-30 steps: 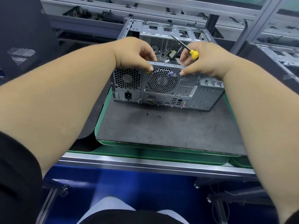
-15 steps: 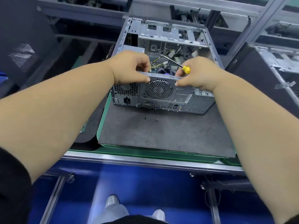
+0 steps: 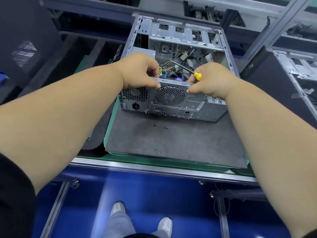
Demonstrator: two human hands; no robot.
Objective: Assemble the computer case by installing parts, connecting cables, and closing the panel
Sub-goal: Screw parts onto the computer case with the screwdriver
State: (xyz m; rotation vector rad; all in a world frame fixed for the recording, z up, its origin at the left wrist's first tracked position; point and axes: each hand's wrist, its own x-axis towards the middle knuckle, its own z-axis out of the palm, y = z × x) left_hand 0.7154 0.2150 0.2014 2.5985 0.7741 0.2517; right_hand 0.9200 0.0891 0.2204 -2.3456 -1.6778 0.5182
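Computer case (image 3: 173,100) lay open-sided on the dark mat (image 3: 171,143) covering the surface. Left hand (image 3: 139,71) gripped its near top edge; right hand (image 3: 211,79) pinched that edge while holding a yellow-handled screwdriver (image 3: 197,75). Two screws (image 3: 160,126) lay just before the case.

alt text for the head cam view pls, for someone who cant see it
Both hands grip the top rear edge of an open computer case on a dark mat: left hand, right hand also holding a yellow-handled screwdriver. Two loose screws lie on the mat.
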